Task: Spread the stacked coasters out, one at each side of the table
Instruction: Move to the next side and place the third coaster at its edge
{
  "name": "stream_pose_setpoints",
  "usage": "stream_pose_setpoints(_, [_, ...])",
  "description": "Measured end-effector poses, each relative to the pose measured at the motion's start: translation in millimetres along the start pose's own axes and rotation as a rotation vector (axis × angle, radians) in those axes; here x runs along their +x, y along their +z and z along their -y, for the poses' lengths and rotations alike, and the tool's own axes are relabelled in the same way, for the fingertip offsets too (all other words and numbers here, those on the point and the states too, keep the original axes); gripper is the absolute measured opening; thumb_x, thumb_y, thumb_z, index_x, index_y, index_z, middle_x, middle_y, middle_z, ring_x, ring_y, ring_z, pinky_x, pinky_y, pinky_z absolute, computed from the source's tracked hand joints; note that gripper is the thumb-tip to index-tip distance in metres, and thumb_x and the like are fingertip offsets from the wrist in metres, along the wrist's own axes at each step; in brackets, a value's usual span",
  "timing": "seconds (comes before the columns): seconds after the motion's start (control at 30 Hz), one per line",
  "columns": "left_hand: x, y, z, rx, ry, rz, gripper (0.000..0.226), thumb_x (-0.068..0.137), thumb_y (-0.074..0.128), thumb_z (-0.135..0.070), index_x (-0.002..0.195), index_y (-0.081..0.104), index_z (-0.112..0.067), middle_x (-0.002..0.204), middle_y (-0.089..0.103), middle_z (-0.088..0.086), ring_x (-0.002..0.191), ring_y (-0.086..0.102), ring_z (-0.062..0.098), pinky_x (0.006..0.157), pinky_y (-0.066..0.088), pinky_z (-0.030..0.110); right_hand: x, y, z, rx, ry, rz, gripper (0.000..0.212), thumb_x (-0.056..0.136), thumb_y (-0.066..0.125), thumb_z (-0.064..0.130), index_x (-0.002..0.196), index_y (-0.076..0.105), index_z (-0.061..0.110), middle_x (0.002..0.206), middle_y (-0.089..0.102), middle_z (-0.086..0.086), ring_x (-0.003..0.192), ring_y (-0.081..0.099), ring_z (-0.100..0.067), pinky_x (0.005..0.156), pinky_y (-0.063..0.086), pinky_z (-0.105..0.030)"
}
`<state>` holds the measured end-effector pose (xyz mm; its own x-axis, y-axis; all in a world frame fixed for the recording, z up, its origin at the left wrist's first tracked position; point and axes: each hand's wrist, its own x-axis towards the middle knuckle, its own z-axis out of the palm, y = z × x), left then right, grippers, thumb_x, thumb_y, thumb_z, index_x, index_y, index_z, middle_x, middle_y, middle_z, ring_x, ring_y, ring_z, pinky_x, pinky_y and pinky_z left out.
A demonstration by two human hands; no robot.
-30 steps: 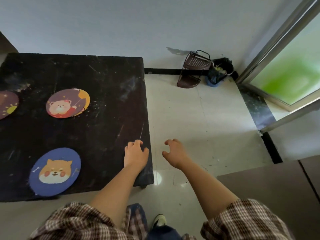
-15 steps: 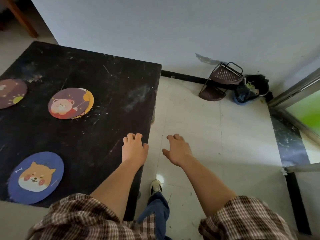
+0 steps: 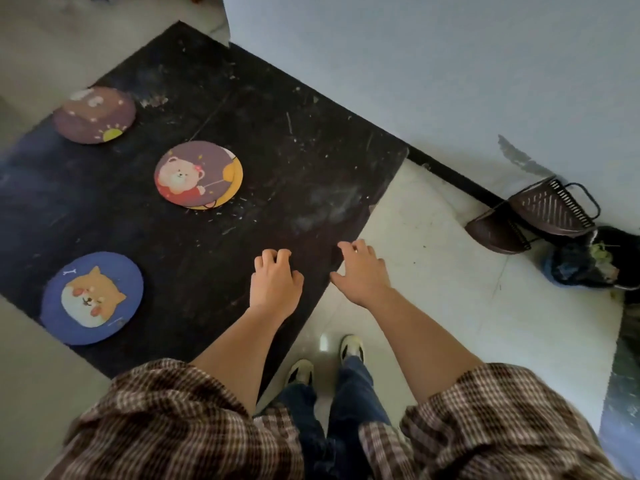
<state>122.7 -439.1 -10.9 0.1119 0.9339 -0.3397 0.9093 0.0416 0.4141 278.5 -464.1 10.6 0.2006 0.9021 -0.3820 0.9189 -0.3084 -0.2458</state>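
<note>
1. The left hand hovers palm down over the desk near its right edge, fingers curled loosely, holding nothing.
2. The right hand is just beside it, spread and empty, over the desk's edge and the floor.
3. Three coasters lie flat on the dark desk, well apart from both hands: a bear coaster near the middle, a blue dog coaster at the near-left edge, a brown coaster at the far-left edge.
4. The bear coaster shows a yellow rim beneath it, so it may sit on another.
5. Plaid sleeves cover the upper arms; shoes stand on the floor.
6. A brown rack leans by the wall.
</note>
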Motion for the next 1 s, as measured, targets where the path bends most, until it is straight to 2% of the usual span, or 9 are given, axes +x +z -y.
stream_pose_setpoints(0.27, [27, -2, -25, -0.237, -0.309, -0.176, 0.045, 0.09, 0.053, -0.028, 0.133, 0.042, -0.018, 0.135, 0.042, 0.009, 0.125, 0.037, 0.026, 0.095, 0.043, 0.04, 70, -28, -6, -0.121, -0.266, 0.106, 0.053, 0.087, 0.056, 0.037, 0.133, 0.036, 0.02, 0.137, 0.04, -0.009, 0.122, 0.042, -0.029, 0.099, 0.04, -0.046])
stream_pose_setpoints(0.47, [38, 0, -50, -0.324, -0.519, -0.276, 0.045, 0.09, 0.053, -0.027, 0.133, 0.043, -0.018, 0.138, 0.039, 0.01, 0.126, 0.036, 0.026, 0.099, 0.041, 0.039, 117, -39, -9, -0.232, -0.468, 0.156, 0.051, 0.087, 0.055, 0.037, 0.131, 0.036, 0.019, 0.133, 0.042, -0.01, 0.122, 0.042, -0.028, 0.098, 0.038, -0.046])
stream_pose_setpoints(0.6, [49, -8, -50, -0.316, -0.587, -0.291, 0.049, 0.09, 0.052, -0.029, 0.137, 0.041, -0.017, 0.145, 0.035, 0.011, 0.134, 0.028, 0.029, 0.106, 0.035, 0.043, 141, -44, 5, -0.223, -0.563, 0.171, 0.056, 0.087, 0.055, 0.036, 0.135, 0.034, 0.018, 0.133, 0.042, -0.01, 0.12, 0.042, -0.028, 0.096, 0.039, -0.045])
stream_pose_setpoints(0.77, [70, -25, -36, -0.328, -0.668, -0.304, 0.048, 0.091, 0.05, -0.03, 0.137, 0.041, -0.017, 0.147, 0.033, 0.012, 0.135, 0.025, 0.03, 0.105, 0.033, 0.043, 171, -45, 39, -0.22, -0.617, 0.205, 0.059, 0.087, 0.055, 0.036, 0.138, 0.032, 0.017, 0.135, 0.041, -0.01, 0.122, 0.04, -0.028, 0.096, 0.038, -0.045])
stream_pose_setpoints(1.0, [113, -51, 0, -0.329, -0.73, -0.384, 0.05, 0.091, 0.049, -0.028, 0.138, 0.039, -0.013, 0.147, 0.034, 0.012, 0.136, 0.024, 0.029, 0.108, 0.031, 0.044, 217, -47, 98, -0.106, -0.568, 0.246, 0.06, 0.086, 0.056, 0.04, 0.138, 0.035, 0.017, 0.137, 0.04, -0.01, 0.126, 0.037, -0.028, 0.099, 0.036, -0.047])
